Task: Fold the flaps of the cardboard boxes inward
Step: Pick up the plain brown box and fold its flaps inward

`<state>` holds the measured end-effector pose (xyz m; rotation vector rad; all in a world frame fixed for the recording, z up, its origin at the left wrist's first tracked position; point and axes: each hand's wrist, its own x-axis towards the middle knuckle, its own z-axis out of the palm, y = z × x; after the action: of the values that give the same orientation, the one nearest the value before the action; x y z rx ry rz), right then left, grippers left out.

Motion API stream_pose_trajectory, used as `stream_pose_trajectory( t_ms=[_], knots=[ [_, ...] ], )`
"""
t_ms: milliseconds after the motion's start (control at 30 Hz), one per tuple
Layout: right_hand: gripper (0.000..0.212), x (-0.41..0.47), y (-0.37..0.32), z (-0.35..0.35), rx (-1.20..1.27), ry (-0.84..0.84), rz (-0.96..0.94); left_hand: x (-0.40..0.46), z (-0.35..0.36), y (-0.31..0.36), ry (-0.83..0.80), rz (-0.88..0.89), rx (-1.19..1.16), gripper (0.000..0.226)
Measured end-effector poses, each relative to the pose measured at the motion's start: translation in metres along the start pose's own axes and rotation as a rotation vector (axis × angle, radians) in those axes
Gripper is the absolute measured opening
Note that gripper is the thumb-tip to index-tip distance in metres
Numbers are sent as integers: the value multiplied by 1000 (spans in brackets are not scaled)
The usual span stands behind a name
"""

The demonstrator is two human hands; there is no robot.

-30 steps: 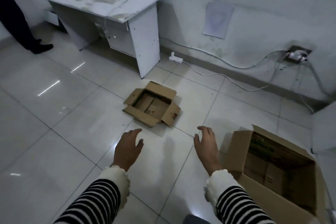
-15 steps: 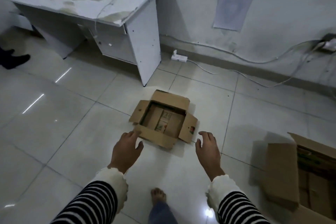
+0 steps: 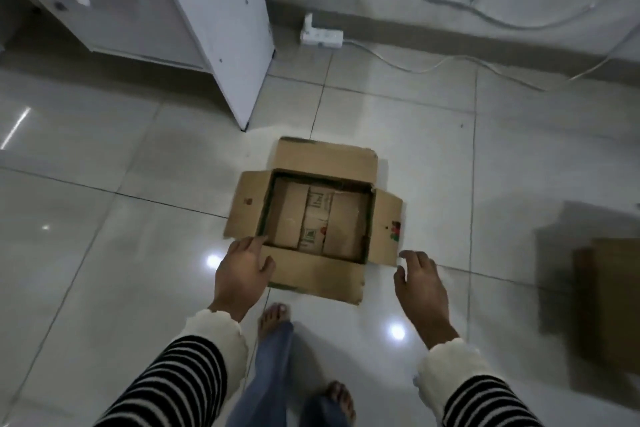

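Observation:
A small brown cardboard box [image 3: 325, 159] sits on the tiled floor in front of me, its flaps all spread outward and flat. My left hand [image 3: 240, 274] hovers over the near left corner, fingers apart, at the edge of the near flap [image 3: 318, 274]. My right hand [image 3: 420, 284] is open just off the near right corner, beside the right flap [image 3: 386, 229]. Neither hand grips cardboard. A second, larger box [image 3: 606, 302] stands blurred at the right edge.
A white desk panel [image 3: 221, 28] stands on the floor just beyond the box on the left. A white power strip [image 3: 322, 35] and cables lie along the wall base. My bare feet [image 3: 273, 317] are right behind the box.
I have stepped closer, so the small box now lies directly below my hands. Both hands have come down to its near corners. The larger box has slid toward the right edge.

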<state>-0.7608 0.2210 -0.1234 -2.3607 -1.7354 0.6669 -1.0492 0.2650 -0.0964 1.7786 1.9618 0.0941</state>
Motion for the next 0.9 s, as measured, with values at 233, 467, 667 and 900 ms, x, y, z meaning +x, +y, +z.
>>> stream_pose_trajectory(
  t_ms=[233,467,667,900],
  knots=[
    [34,85,30,145,-40,-2,57,109,121,-94,-57,42,92,54],
    [57,162,65,229,57,35,84,193,178,-173,11,-25,283,70],
    [63,183,101,252,417,16,236,217,192,-214,-99,-265,-15,89],
    [89,184,112,251,629,-54,330,210,201,-185,-125,-254,-321,96]
  ],
)
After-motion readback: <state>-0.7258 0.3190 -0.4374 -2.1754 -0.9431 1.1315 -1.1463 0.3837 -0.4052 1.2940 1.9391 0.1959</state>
